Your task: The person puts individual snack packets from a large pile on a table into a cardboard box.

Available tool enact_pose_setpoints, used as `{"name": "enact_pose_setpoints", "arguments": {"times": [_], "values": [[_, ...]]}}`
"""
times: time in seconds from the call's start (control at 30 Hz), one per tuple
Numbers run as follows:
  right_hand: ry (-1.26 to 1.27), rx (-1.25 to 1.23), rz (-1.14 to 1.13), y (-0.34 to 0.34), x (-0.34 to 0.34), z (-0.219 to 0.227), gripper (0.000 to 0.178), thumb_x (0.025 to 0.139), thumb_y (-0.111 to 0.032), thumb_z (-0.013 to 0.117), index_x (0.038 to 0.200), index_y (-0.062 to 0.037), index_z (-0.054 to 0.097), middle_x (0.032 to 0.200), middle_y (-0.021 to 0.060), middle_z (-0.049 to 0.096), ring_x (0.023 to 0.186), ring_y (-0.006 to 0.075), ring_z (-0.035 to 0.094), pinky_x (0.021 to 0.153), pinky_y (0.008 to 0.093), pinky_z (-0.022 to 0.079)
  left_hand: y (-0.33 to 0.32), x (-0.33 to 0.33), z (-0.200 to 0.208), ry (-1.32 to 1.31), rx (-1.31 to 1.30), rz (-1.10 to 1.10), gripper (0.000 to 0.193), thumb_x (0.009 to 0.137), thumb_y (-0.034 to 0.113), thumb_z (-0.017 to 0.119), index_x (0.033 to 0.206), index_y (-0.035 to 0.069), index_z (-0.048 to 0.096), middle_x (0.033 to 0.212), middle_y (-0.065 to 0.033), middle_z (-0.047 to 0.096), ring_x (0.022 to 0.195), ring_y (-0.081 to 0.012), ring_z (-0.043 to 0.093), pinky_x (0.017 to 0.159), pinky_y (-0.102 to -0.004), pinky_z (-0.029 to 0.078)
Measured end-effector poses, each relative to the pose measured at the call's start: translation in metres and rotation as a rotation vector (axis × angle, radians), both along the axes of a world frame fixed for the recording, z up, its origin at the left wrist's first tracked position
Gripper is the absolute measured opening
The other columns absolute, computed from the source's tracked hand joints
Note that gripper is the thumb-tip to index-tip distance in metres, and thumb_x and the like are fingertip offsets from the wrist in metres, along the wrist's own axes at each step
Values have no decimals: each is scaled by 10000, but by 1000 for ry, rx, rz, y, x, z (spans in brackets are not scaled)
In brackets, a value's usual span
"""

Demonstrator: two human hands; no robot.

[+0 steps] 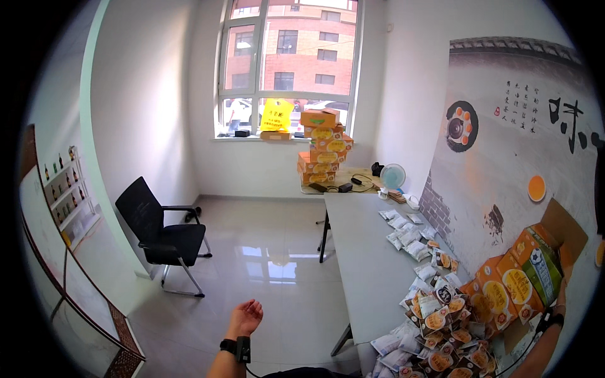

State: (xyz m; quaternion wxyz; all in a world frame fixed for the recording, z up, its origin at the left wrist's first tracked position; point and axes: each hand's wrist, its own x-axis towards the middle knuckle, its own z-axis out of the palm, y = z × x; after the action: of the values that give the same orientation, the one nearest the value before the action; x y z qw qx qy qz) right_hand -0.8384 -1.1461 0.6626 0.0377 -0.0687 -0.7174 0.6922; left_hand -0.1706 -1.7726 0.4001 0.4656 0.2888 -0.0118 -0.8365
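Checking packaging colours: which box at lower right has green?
The football-printed box: its green panel sets it apart from the orange boxes to its left.

orange cartons (515, 286), brown-and-white packets (435, 321)

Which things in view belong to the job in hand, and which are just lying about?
Seem part of the job:
- orange boxes beside the right hand, contact unclear
- heaped packets
- grey table under them

Seem just lying about:
- black chair
- yellow bag at the window
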Motion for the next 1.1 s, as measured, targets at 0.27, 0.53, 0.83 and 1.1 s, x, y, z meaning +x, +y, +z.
{"name": "enact_pose_setpoints", "arguments": {"times": [0.27, 0.53, 0.83, 1.1], "values": [[58, -223, -29, 3, 14, -10, 847, 716, -626, 530, 1358, -143, 258, 1402, 96, 216, 1252, 292, 247, 991, 458, 274, -29, -46, 4, 26, -74, -127, 179, 827, 135, 439, 903, 8, 540, 795, -104, 586, 762, -241, 569, 700, -347, 478], [166, -468, -9, -14, 20, -24, 812, 732, -614, 516, 1347, -139, 283, 1394, 83, 238, 1257, 278, 242, 991, 442, 272, -98, -61, -28, -7, -7, -170, 190, 836, 141, 428, 930, 6, 523, 849, -116, 568, 803, -249, 554, 715, -356, 475], [291, -649, 106, -104, 52, 5, 773, 750, -601, 501, 1335, -134, 312, 1385, 69, 262, 1263, 262, 237, 991, 425, 269, -208, -109, -31, 68, -13, -277, 170, 842, 134, 436, 921, 13, 527, 833, -98, 577, 780, -238, 560, 714, -348, 474], [237, -475, 125, -316, 146, -13, 631, 757, -472, 569, 1233, -98, 391, 1288, 79, 350, 1109, 234, 376, 817, 355, 391, -305, -129, -46, 86, 30, -376, 184, 824, 148, 454, 931, 16, 528, 847, -112, 580, 789, -244, 566, 693, -336, 467]]}}
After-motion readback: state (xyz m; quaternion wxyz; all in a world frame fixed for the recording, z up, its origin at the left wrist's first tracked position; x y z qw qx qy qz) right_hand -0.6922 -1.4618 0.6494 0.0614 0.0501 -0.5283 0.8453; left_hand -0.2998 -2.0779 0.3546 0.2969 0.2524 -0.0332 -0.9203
